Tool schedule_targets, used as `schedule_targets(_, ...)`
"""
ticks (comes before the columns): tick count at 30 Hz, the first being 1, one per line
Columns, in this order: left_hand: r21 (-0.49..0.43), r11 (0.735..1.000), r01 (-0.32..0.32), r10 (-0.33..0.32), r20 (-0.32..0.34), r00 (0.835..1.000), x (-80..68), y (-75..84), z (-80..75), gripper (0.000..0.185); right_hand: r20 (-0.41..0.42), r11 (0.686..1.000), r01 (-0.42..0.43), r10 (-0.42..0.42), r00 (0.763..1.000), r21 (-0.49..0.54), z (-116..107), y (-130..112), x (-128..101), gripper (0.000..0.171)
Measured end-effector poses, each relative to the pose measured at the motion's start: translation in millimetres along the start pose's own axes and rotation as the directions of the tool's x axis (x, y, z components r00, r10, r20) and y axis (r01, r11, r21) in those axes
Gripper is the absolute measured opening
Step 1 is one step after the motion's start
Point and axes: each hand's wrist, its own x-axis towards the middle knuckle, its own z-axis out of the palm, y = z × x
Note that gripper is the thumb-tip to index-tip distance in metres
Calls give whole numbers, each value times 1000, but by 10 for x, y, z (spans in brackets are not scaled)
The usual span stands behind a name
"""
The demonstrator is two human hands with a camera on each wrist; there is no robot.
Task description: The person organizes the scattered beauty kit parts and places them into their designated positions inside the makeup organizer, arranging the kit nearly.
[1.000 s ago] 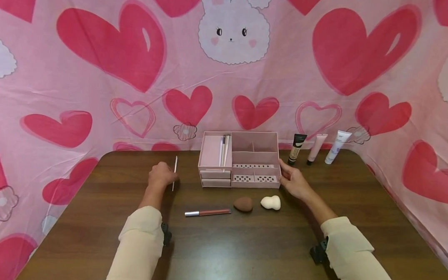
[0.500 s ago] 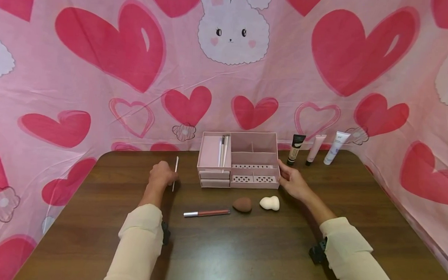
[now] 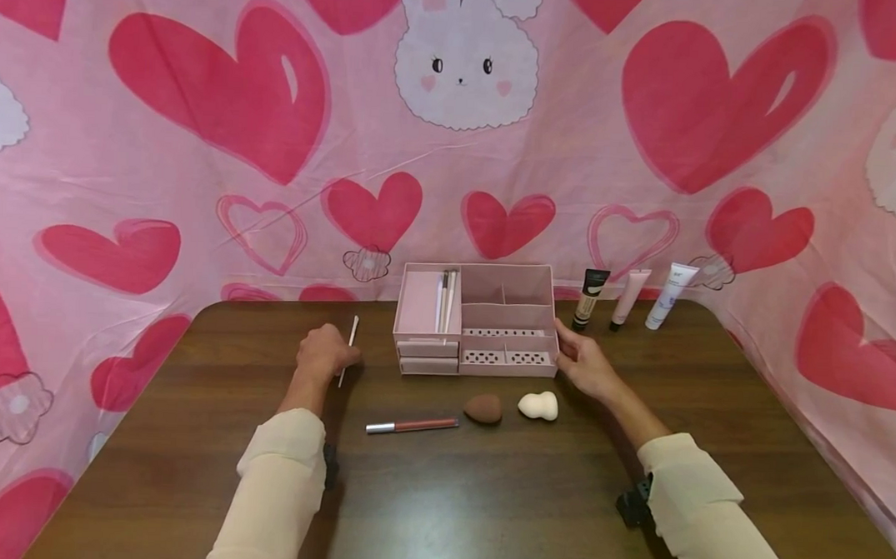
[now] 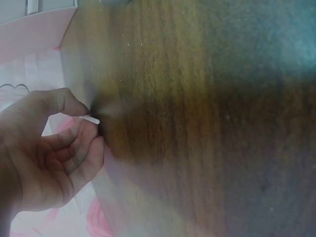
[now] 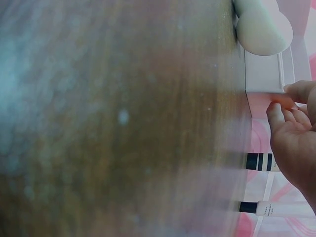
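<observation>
My left hand (image 3: 324, 352) pinches a thin white stick (image 3: 352, 332) between thumb and fingers, close over the table left of a pink makeup organizer (image 3: 430, 302). In the left wrist view one end of the stick (image 4: 94, 120) shows at the fingertips; the rest is hidden. My right hand (image 3: 588, 367) holds the organizer's right side near the front. In the right wrist view the thumb meets its front corner and the other fingers lie along the side wall (image 5: 260, 102). Several slim sticks (image 3: 446, 300) lean in the organizer's left compartment; its right compartments hold nothing.
In front of the organizer lie a lip gloss tube (image 3: 411, 425), a brown teardrop sponge (image 3: 483, 409) and a white sponge (image 3: 538, 405). Black-and-gold (image 3: 589, 299), pink (image 3: 630, 299) and white (image 3: 671, 296) tubes stand back right. A heart-print cloth (image 3: 453, 159) hangs behind the table.
The stick has tilted in my left hand, its near end swinging left toward the wrist and its far end slightly right. My right hand stays at the organizer.
</observation>
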Motion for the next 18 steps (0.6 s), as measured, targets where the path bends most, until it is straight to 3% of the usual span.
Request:
schedule_targets(5, -46, 999, 8, -6, 31, 1000, 12, -21, -11, 28, -1, 1000, -1, 1, 1000, -4, -1, 0, 1, 65)
schedule_targets(10, -167, 986, 18, -7, 67, 998, 56, -61, -13, 23, 1, 1000, -1, 1, 1000, 4, -4, -5, 0, 65)
schedule_targets(18, -388, 921, 38, 10, 121, 993, 94, -85, 0, 23, 5, 1000, -6, 6, 1000, 5, -2, -19, 1, 65)
